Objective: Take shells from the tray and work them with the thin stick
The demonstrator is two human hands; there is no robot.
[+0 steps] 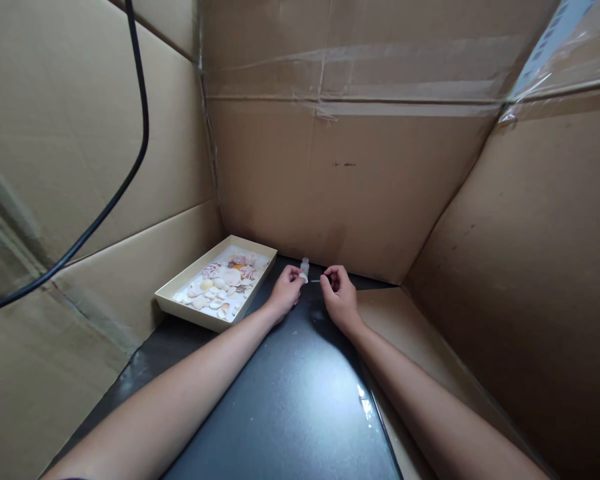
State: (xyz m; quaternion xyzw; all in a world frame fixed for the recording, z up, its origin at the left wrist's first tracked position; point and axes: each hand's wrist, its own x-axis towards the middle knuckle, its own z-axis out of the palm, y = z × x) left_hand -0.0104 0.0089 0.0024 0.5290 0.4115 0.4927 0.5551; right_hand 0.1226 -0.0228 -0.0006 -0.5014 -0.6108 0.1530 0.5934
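Near the far end of the dark table, my left hand (287, 291) pinches a small whitish piece (304, 277), perhaps a shell. Facing it, my right hand (338, 293) has its fingers curled together around a thin light-coloured stick (315, 281), whose tip points left toward the whitish piece. Just behind my left fingertips stands a small clear bottle (305, 265). A shallow cream tray (190, 311) on the left holds several shells (230, 275) in white, yellow, orange and reddish tones.
Tall cardboard walls (300, 180) enclose the dark table (290, 400) at the left, back and right. A flat cardboard sheet (387, 310) lies along the right side. A black cable (143, 120) hangs at the upper left.
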